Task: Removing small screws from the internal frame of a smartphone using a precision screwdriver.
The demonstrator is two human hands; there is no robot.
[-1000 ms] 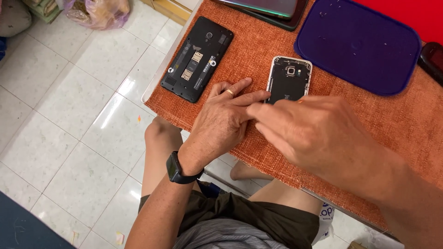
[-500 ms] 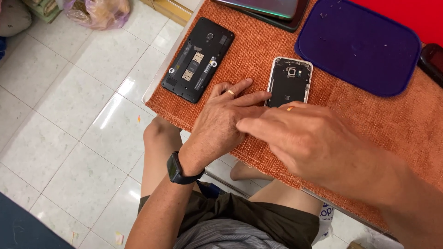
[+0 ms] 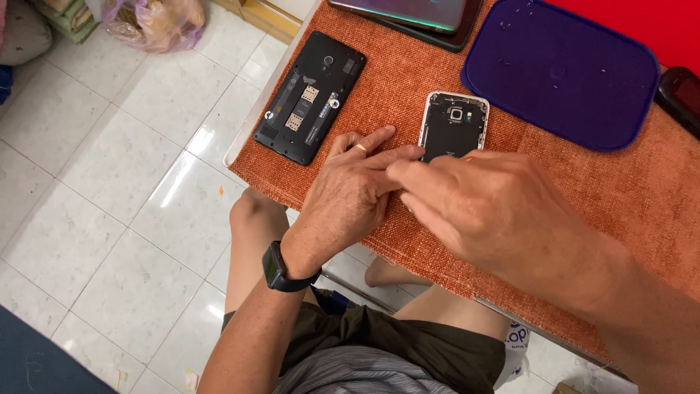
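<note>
A silver-framed phone (image 3: 453, 122) with its back cover off lies on the orange cloth (image 3: 379, 80). My left hand (image 3: 348, 198), with a ring and a black wrist watch, rests on the cloth, its fingertips on the phone's lower left corner. My right hand (image 3: 496, 211) covers the phone's lower half, its fingers drawn together and meeting the left fingertips there. Whatever is under the right fingers is hidden.
A black phone (image 3: 310, 96) with its back off lies to the left near the table edge. A purple lid (image 3: 561, 69) sits at the back right, another dark phone (image 3: 408, 14) at the top, a dark object (image 3: 679, 89) at far right. White floor tiles (image 3: 109, 219) lie below.
My right hand's fingertips have shifted a little along the phone's lower edge. My left hand and both phones stay where they were.
</note>
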